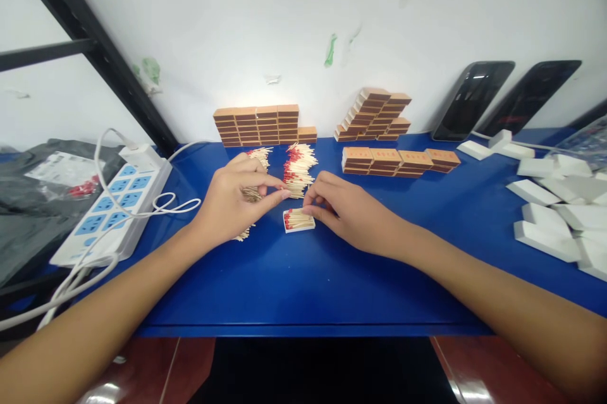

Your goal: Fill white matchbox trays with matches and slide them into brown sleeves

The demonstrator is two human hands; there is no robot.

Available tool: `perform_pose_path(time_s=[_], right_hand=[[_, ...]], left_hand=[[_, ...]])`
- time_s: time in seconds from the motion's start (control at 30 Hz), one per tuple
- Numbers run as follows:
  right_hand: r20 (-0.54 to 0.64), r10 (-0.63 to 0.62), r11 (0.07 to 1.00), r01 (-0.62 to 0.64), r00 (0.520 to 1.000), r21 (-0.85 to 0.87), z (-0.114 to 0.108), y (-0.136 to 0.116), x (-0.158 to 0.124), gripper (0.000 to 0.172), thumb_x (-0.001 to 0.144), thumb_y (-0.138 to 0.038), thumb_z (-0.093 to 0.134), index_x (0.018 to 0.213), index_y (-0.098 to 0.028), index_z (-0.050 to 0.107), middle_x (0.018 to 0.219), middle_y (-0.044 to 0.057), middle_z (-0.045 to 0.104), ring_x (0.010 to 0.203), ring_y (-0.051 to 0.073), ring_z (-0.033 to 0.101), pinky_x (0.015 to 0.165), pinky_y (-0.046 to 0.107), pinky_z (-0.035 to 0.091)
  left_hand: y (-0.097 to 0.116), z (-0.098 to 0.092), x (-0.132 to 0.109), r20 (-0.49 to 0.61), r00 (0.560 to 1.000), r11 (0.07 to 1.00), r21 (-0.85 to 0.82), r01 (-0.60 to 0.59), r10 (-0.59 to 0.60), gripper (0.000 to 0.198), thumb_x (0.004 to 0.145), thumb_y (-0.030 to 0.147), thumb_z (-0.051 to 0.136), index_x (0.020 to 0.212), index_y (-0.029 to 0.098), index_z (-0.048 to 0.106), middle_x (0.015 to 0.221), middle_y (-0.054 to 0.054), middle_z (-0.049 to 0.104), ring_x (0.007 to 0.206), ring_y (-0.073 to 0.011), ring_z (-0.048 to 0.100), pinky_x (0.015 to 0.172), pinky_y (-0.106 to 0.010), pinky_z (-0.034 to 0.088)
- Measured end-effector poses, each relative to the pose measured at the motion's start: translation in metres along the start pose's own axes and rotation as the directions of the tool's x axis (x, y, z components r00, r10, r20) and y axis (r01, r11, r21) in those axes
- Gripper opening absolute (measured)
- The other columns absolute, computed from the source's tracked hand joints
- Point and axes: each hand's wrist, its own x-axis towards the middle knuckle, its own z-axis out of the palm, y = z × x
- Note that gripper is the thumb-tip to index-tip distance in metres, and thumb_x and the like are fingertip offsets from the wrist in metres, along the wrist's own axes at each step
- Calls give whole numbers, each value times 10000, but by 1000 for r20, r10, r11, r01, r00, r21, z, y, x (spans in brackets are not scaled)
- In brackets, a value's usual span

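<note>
A small white matchbox tray (pixel 300 229) filled with red-tipped matches lies on the blue table. My right hand (pixel 344 208) is closed at the tray's right end, thumb and curled fingers against its upper corner. Just above the tray, my left hand (pixel 241 192) pinches thumb and index finger together, with a bit of red at the tips that looks like a match head. Behind the fingertips spreads a heap of loose matches (pixel 300 167), heads to the left. Another pile of matches (pixel 258 156) is partly hidden under my left hand.
Stacked matchboxes (pixel 256 126) line the wall, with a stepped stack (pixel 372 116) and a low row (pixel 398 162) farther right. White empty-looking trays (pixel 550 220) are heaped at right. Two dark phones (pixel 474 100) lean on the wall. A power strip (pixel 114 202) with cables sits left.
</note>
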Motion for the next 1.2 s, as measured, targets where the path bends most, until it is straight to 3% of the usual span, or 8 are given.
perform_pose_path(time_s=[0.67, 0.87, 1.03, 1.2], right_hand=[[-42, -23, 996, 20, 999, -82, 9, 1, 1, 78, 1026, -222, 573, 1007, -198, 645, 1051, 49, 588, 835, 165, 599, 739, 316, 454], [-162, -65, 990, 84, 985, 115, 4, -2, 3, 80, 984, -266, 665, 1051, -222, 671, 969, 24, 615, 756, 138, 560, 702, 293, 466], [-79, -38, 948, 61, 996, 313, 1, -10, 4, 90, 976, -304, 695, 966, -218, 722, 879, 3, 632, 737, 126, 571, 646, 269, 451], [-120, -71, 966, 98, 990, 239, -1, -7, 4, 107, 988, -277, 672, 915, -212, 715, 855, 5, 633, 716, 125, 561, 648, 272, 447]], left_hand=[[1, 0, 0, 5, 1000, 1000, -1, -7, 7, 135, 867, 376, 839, 851, 244, 813, 660, -2, 602, 727, -163, 547, 668, -310, 443], [9, 0, 1, 74, 996, 991, -114, 63, -55, 127, 854, 380, 854, 883, 259, 831, 692, 2, 639, 692, -139, 540, 654, -296, 450], [12, 0, 1, 128, 983, 952, -258, 164, -134, 208, 837, 448, 859, 907, 252, 844, 729, -9, 641, 659, -125, 543, 591, -278, 437], [10, -1, 2, 155, 973, 948, -243, 207, -173, 251, 827, 452, 865, 986, 259, 839, 758, -5, 649, 704, -134, 577, 628, -281, 458]])
